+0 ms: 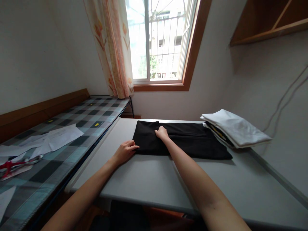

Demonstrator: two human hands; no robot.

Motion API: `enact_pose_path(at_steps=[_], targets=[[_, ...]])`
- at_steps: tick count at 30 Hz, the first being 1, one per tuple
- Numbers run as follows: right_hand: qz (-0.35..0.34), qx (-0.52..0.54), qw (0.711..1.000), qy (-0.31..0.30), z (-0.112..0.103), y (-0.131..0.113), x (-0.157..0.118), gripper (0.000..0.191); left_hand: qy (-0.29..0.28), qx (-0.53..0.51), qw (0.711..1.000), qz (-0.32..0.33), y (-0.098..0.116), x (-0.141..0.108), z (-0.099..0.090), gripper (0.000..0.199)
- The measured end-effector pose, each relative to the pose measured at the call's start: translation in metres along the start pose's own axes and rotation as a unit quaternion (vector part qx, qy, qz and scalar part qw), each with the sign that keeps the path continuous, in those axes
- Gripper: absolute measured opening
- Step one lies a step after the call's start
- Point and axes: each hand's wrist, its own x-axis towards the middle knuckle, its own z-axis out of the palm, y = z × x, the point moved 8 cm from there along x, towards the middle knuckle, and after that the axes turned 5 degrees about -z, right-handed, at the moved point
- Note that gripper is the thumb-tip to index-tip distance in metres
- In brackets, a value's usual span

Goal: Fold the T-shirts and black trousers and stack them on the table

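Note:
A folded black garment [192, 141] lies flat across the pale table [144, 179], its left part doubled over into a thicker layer. At the garment's lower left edge, my left hand [125, 150] rests with its fingers curled and pressed together against the cloth. My right hand [162, 132] is closed on the cloth near the upper edge of the folded-over part. To the right of the garment sits a stack of folded white cloth [237, 128], with something dark and yellow between its layers.
On the left, a bed with a checked cover [101, 112] holds loose papers [60, 138] and a red object [11, 166]. A curtain [115, 48] hangs beside the window behind the table. A wooden shelf [271, 29] is at the upper right.

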Motion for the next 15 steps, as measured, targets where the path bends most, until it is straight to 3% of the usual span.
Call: enact_pose_path(at_steps=[6,15], targets=[[0.004,-0.002,1.0,0.0,-0.0011,-0.0011,-0.0012,0.03,0.003,-0.009,0.998,-0.065,-0.0062,-0.0008,0.0011,0.031],[0.007,-0.007,1.0,0.002,-0.0018,-0.0018,-0.0036,0.028,-0.003,-0.014,0.998,-0.054,-0.003,-0.0008,0.0012,0.028]])
